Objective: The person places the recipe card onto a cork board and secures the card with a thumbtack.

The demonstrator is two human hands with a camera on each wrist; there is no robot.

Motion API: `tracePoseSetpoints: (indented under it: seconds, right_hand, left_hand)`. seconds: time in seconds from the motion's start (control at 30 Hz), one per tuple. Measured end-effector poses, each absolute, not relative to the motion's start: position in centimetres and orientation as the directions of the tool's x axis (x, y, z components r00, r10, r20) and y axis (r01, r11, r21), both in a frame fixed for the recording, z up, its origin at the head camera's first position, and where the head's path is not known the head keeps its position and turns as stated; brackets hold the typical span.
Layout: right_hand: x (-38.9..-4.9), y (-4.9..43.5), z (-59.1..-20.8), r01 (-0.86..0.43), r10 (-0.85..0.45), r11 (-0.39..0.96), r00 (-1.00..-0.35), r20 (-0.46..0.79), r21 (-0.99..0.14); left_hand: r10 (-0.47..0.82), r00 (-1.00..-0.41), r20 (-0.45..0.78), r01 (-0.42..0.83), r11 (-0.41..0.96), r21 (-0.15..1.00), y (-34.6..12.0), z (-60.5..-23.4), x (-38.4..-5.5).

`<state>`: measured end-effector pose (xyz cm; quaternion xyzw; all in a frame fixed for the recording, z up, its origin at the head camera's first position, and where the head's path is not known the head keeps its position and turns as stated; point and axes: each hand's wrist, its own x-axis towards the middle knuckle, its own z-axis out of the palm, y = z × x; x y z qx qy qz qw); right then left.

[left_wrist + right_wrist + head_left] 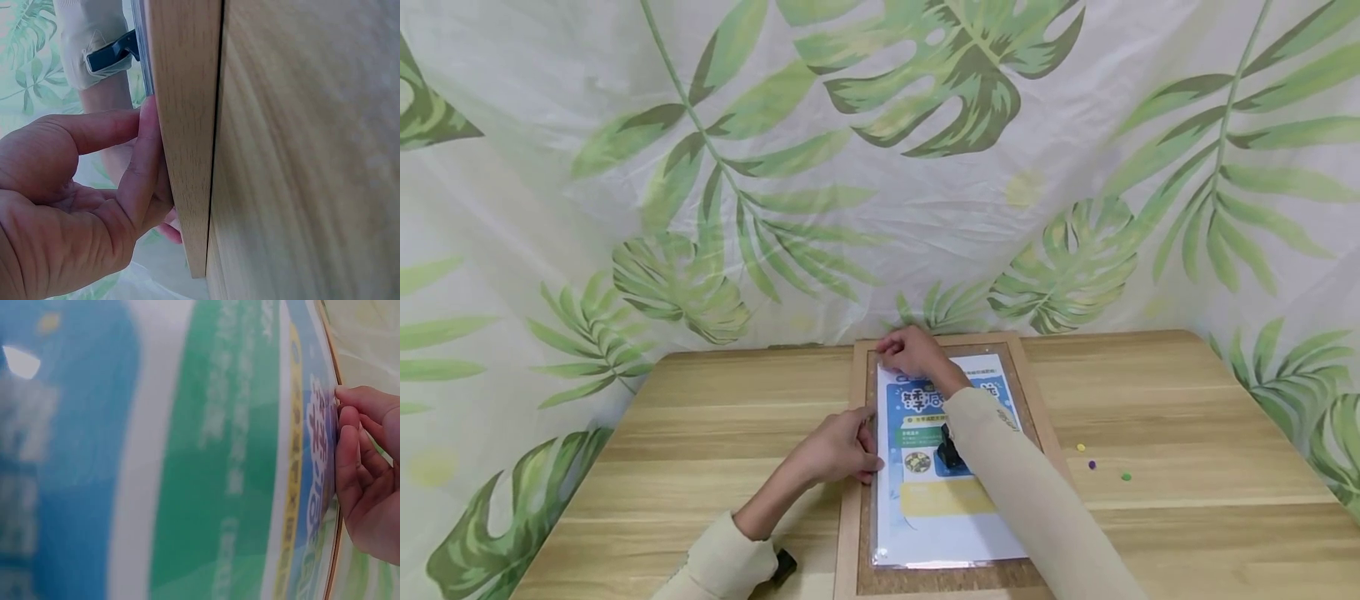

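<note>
Glossy blue-and-white rectangular sheet (938, 498) is laid lengthwise up the wood-framed cork board (955, 579); top-left corner's met by right hand (914, 353), left edge by left hand (837, 446); fingertips bunched, pinch can't be told.

- The glossy sheet (947, 542) is lying flat, its longer sides running away from the person, and is showing blue, green and yellow print on white.
- Its left edge is meeting the left hand (841, 446); its upper-left corner is sitting at the right hand's (917, 354) fingertips.
- The corkboard (917, 581) is lying under the sheet, its pale wooden frame passing beneath the left hand.
</note>
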<state>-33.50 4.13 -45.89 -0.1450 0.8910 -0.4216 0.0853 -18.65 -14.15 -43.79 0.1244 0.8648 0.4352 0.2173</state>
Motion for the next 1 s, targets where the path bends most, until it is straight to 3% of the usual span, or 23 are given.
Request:
tracePoseSetpoints:
  seconds: [0.2,0.6,1.0]
  right_hand:
    - [-33.1,5.0,-45.8,-0.257,-0.374,0.594,-0.927,0.021,-0.763]
    - [-31.6,8.7,-44.0,-0.285,-0.487,0.613,-0.871,-0.068,-0.737]
    - [-29.3,12.5,-41.8,-0.317,-0.476,0.679,-0.877,-0.068,-0.662]
  left_hand:
    - [0.399,-0.878,-0.266,0.025,0.593,0.805,-14.2,-43.8,-18.6]
    - [0.405,-0.874,-0.269,0.024,0.588,0.809,-14.1,-43.6,-18.5]
    - [0.395,-0.878,-0.271,0.017,0.592,0.806,-14.0,-43.8,-18.6]
